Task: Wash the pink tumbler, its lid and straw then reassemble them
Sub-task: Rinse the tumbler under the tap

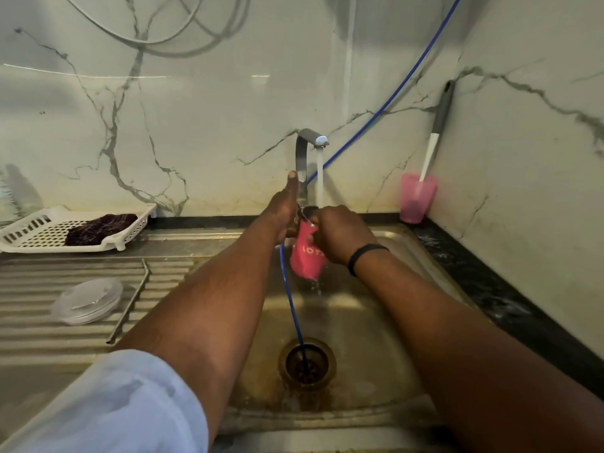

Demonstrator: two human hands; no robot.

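Pink tumbler (pixel 307 258) shows white lettering — only "IOT" is readable, the rest sits under the right hand (pixel 340 233), whose fingers wrap its upper part. It hangs tilted over the sink (pixel 376 322) under the running faucet (pixel 307 148), water dripping off its base. Left hand (pixel 284 210) is at the tumbler's rim, thumb straight up; its fingers are hidden. Clear lid (pixel 87 300) and metal straw (pixel 129 302) lie on the drainboard.

Pink tumbler (pixel 307 258): upright, slightly tilted, under running water, gripped near rim by right-hand fingers (pixel 315 238). Clear lid (pixel 87 300) flat, metal straw (pixel 129 304) beside it, far left of fingers.
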